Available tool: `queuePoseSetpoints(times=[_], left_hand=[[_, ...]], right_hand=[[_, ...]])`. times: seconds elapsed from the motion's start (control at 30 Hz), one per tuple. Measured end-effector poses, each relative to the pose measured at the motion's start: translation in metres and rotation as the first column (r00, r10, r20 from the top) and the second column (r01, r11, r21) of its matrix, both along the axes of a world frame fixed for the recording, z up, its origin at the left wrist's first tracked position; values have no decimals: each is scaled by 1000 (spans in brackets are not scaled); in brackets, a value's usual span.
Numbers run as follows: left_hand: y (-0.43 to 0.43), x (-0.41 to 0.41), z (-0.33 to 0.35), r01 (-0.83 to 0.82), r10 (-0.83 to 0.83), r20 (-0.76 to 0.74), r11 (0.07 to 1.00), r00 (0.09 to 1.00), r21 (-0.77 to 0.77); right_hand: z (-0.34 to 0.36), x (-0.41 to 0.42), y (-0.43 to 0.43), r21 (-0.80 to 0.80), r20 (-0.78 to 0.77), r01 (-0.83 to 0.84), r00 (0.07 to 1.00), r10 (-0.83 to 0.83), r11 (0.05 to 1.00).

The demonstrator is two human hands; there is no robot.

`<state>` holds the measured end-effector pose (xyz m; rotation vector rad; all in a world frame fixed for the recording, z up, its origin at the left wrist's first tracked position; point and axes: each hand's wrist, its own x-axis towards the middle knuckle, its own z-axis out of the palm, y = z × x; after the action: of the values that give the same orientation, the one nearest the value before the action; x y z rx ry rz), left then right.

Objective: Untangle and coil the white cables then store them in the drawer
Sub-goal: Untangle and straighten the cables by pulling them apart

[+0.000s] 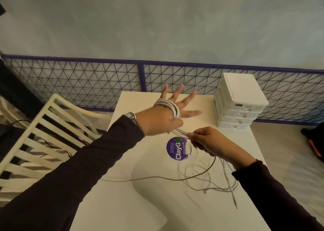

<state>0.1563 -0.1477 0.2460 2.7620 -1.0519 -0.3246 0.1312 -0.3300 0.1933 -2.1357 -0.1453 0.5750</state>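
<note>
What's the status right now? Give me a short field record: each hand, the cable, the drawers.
left hand: fingers spread, palm open, white cable coil wrapped around it
right hand: pinching the cable strands leading to the coil
loose cable: uncoiled tangle trailing over the white table
drawer unit: far right of the table, all drawers look shut
task stage: coiling under way, nothing stored yet
</note>
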Motion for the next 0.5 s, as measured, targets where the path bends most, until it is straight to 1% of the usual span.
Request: queuePoseSetpoints(times=[0.1,0.17,0.23,0.33,0.37,0.4,0.43,0.47,0.5], left_hand=[[-8,-6,-10,47,-88,135,960,987,277],[-14,-8,-16,24,-103,180,918,978,396],[-19,-7,-21,3,-91,156,874,983,486],[-27,-4,-32,12,-46,45,822,998,569],[-29,-5,-35,5,-1,-6,825,1000,566],[-29,-7,-39,-18,63,-70,860,996,511],[-28,-11,-41,-58,141,-187,918,972,392],[-27,-15,-43,-114,188,-368,970,911,213],[-24,-20,-46,-169,152,-582,985,799,25]], right_hand=[[7,0,1,-17,-25,19,999,-20,1000],[11,-2,1,0,-52,13,999,-13,1000],[13,-4,1,13,-59,5,998,-4,1000],[18,-7,-1,58,-74,-24,997,28,998],[23,-8,-2,55,-83,-44,995,49,998],[28,-8,-3,17,-75,-77,994,78,997],[33,-8,-5,-68,-36,-131,991,129,989],[38,-7,-7,-188,37,-214,974,225,958],[44,-6,-9,-297,108,-296,934,340,908]])
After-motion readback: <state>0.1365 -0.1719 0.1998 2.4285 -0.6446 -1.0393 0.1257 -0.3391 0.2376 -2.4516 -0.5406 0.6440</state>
